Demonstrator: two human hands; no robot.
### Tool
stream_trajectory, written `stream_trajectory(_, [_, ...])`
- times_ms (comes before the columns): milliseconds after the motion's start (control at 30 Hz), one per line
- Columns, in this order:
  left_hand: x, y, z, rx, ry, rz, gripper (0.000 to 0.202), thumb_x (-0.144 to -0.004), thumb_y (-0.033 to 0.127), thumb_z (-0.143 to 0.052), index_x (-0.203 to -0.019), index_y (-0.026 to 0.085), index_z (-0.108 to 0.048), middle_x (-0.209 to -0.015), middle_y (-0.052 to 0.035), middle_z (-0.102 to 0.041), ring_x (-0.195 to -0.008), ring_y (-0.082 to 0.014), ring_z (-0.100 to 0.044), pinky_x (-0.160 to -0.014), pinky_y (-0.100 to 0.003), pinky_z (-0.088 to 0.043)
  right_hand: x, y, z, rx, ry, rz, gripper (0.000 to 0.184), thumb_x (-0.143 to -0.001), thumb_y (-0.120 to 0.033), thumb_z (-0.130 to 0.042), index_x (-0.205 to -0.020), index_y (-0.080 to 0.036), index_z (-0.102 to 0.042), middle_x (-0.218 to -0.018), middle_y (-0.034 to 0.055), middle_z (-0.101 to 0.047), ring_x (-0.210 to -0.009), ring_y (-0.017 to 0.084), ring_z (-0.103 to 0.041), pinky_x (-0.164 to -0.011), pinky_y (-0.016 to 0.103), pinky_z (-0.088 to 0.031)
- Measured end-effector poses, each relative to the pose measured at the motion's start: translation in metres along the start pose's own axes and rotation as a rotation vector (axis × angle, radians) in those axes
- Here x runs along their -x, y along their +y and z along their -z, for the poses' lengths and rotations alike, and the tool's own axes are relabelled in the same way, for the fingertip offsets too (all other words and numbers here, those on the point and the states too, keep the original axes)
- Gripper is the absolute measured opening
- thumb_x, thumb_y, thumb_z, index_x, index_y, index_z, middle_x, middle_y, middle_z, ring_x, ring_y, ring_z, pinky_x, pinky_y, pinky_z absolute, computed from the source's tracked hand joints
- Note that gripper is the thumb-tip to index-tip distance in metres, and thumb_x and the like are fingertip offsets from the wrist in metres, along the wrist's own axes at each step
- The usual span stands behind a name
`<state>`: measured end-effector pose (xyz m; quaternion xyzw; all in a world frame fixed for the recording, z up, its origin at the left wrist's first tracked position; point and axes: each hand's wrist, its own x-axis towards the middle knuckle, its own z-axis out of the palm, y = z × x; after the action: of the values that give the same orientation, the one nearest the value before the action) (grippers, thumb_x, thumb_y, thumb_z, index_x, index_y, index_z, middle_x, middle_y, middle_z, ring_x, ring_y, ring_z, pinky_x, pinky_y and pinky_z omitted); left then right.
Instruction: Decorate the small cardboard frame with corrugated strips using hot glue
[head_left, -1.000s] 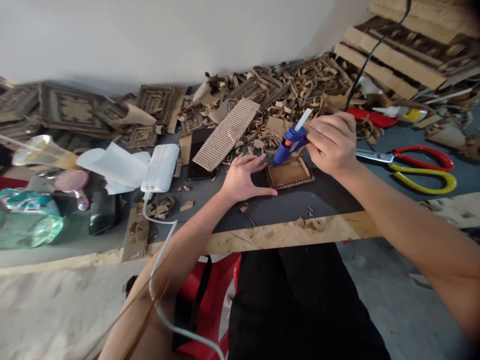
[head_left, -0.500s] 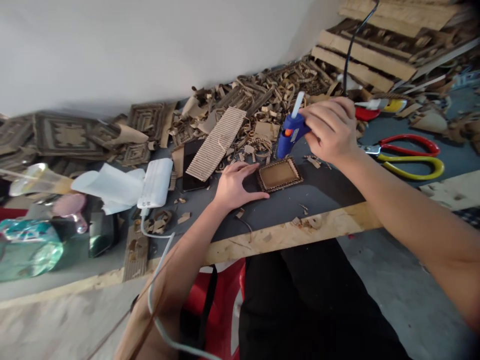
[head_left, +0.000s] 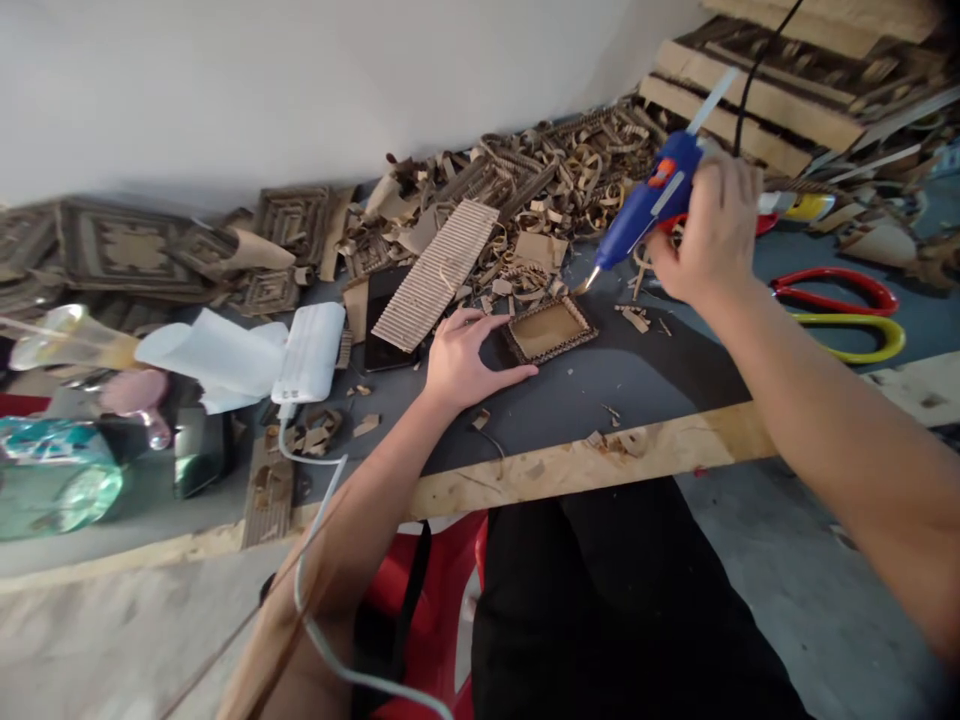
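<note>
My right hand (head_left: 712, 225) is closed round the handle of a blue hot glue gun (head_left: 649, 205) with a white glue stick out of its back. The gun tilts down to the left, its nozzle at the upper right corner of a small cardboard tray (head_left: 551, 332). That tray lies on the table and has a corrugated rim. My left hand (head_left: 465, 362) rests at the tray's left side with thumb and index finger spread, the index fingertip by its upper left corner. Beyond the left hand, a corrugated cardboard strip (head_left: 439, 272) lies over a dark phone (head_left: 382, 318).
Cardboard scraps (head_left: 555, 180) pile up along the wall. At right lie scissors (head_left: 851, 315) with red and yellow handles. A white power bank (head_left: 309, 350) with a cable, white paper (head_left: 217, 362) and a pink hairbrush (head_left: 135, 395) are at left. The wooden table edge (head_left: 525, 480) runs in front.
The glue gun has turned from upright to slanted, with its nozzle brought to the tray's upper right corner. My right hand has moved right. My left hand stays beside the tray.
</note>
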<state>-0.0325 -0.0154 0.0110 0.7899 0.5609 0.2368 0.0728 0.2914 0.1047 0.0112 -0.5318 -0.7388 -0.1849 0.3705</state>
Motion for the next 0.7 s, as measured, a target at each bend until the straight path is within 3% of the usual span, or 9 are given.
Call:
stream_trajectory(167, [0.000,0.000,0.000,0.004,0.008,-0.007,0.076,-0.065,0.069,-0.081,-0.123,0.022,-0.071,-0.120,-0.0118,-0.065,-0.116,-0.0318,-0.063,-0.107,-0.047,-0.049,-0.006,0.004,0.006,0.016,0.067,-0.019,0.046,-0.075,-0.042,-0.069,-0.114,-0.020,-0.057,-0.117,0.0190,-0.065,-0.107,0.037,-0.053,-0.092,0.053,-0.038])
stream_trajectory(400, [0.000,-0.001,0.002,0.027,-0.012,-0.046,0.076,-0.061,0.069,-0.083,-0.119,0.022,-0.074,-0.116,-0.0107,-0.068,-0.110,-0.0304,-0.065,-0.105,-0.047,-0.050,0.009,-0.019,0.001,-0.133,-0.067,0.051,0.031,-0.091,-0.042,-0.055,-0.116,-0.025,-0.062,-0.116,0.0128,-0.069,-0.118,0.034,-0.053,-0.106,0.056,-0.032])
stream_trajectory(700, [0.000,-0.004,0.001,0.041,0.007,-0.063,0.075,-0.057,0.068,-0.085,-0.114,0.020,-0.077,-0.113,-0.0102,-0.069,-0.109,-0.0305,-0.065,-0.105,-0.046,-0.049,0.009,-0.025,0.013,-0.224,-0.040,0.148,0.025,-0.094,-0.042,-0.054,-0.111,-0.032,-0.068,-0.110,0.0077,-0.072,-0.109,0.035,-0.061,-0.099,0.061,-0.041])
